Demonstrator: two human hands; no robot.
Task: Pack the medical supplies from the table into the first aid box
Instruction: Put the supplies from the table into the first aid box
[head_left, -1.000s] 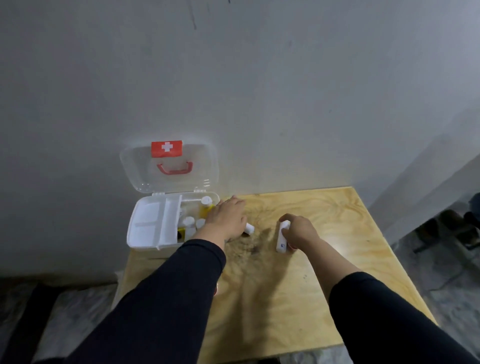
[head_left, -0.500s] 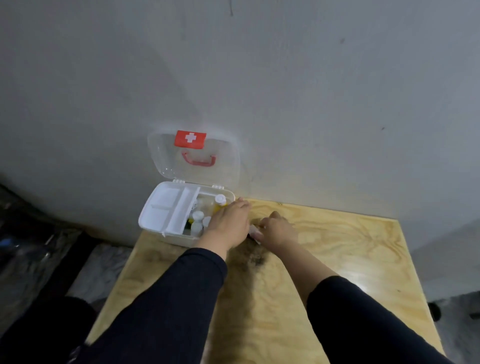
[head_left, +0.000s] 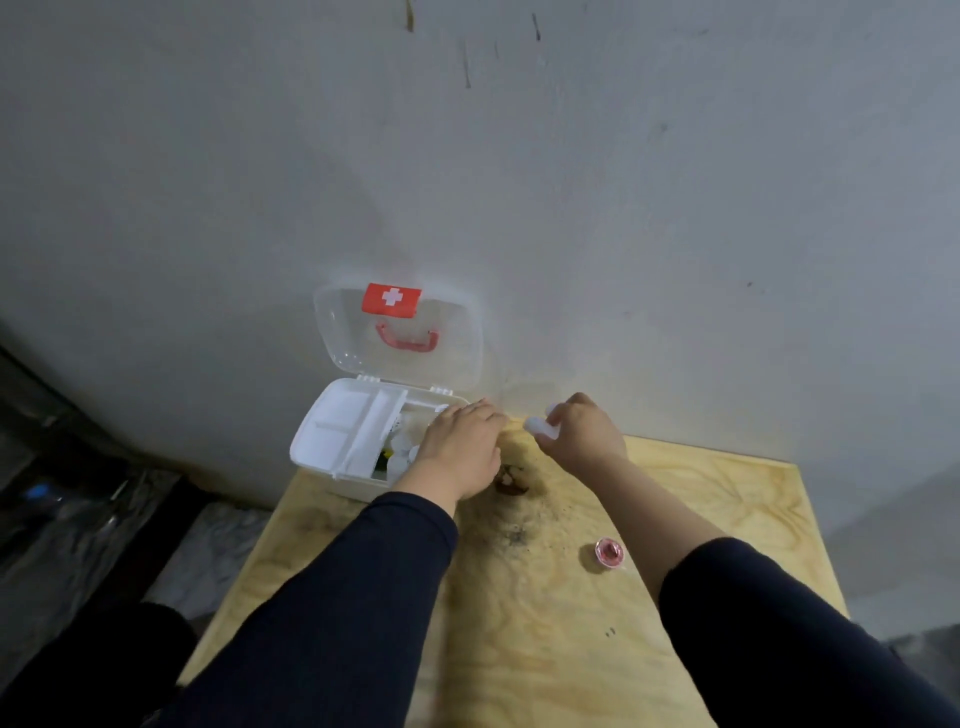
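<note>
Scanning from nine o'clock across, I found the first aid box (head_left: 332, 447) at the table's (head_left: 675, 519) far left corner, its clear lid (head_left: 400, 338) stood up against the wall and a white divided tray (head_left: 353, 426) filling its left part. Small white bottles (head_left: 400, 452) sat in the open right part. My left hand (head_left: 462, 447) lay palm down over that part, fingers loosely spread; whether it held anything under the palm I could not tell. Just to its right, my right hand (head_left: 582, 434) was closed around a white tube (head_left: 540, 426), whose rounded end poked out toward the box.

The tube's long axis ran roughly nine to three, tip at nine, and the box opening lay at nine o'clock from that hand, near, with the left hand between them. I judged the right hand the one to deliver, once the left cleared the opening.

At about five o'clock from the right hand, well apart, a small pink roll (head_left: 609, 553) sat unpacked on the table.
</note>
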